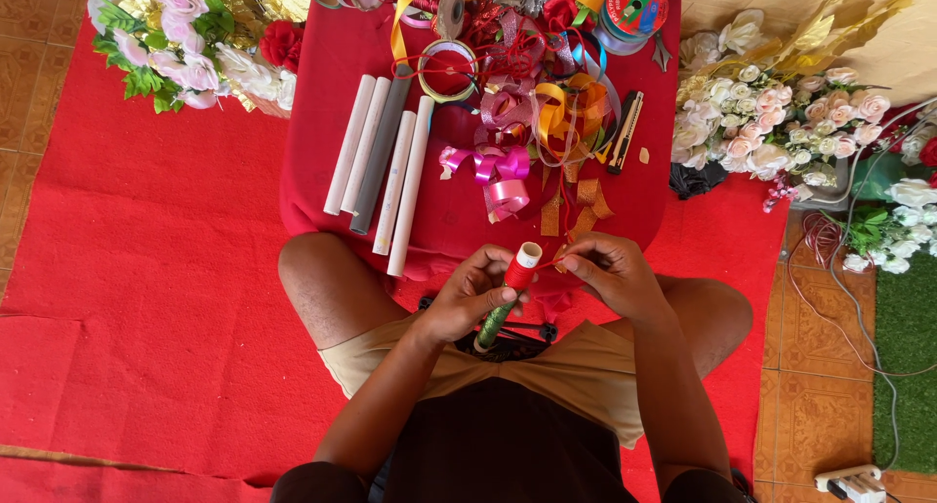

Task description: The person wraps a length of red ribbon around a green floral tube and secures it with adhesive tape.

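My left hand (470, 293) grips a short tube (510, 288) that is white at the top, wrapped red in the middle and green at the lower end. My right hand (613, 274) pinches a thin red ribbon (549, 260) that runs from the tube's red part. Both hands are held over my lap, just in front of a low table covered in red cloth (312, 122).
On the table lie several white and grey tubes (383, 166), a pink ribbon bow (493, 171), gold and orange ribbons (561, 113), tape rolls (447, 69) and a utility knife (625, 132). Artificial flowers (771, 122) lie right and top left (185, 44). A red carpet (137, 298) covers the floor.
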